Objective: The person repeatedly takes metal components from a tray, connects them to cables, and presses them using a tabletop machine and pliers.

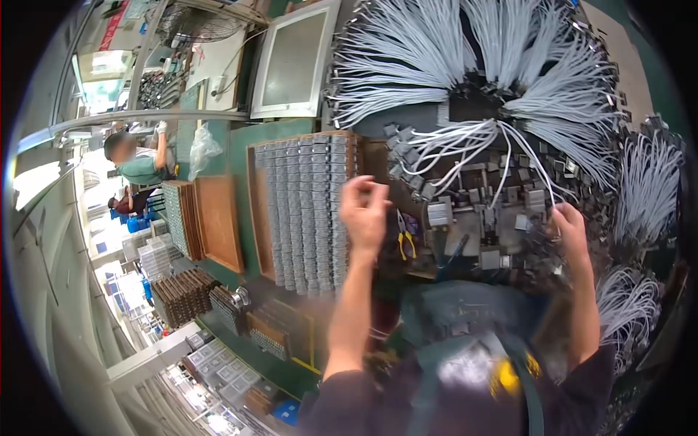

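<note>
My left hand is raised over the right edge of a tray packed with rows of small grey metal parts. Its fingers are curled together, and whatever they hold is too small to make out. On the right, my right hand is closed on the end of a white cable. That cable belongs to a loose group spreading from the bundle above. Between my hands lie small metal pieces and a metal fixture. Yellow-handled pliers rest beside my left hand.
Large fans of white cables fill the far side. More cable bundles hang at the right. A framed panel stands at the upper left. Beyond an empty-looking wooden tray, a person in green is at work.
</note>
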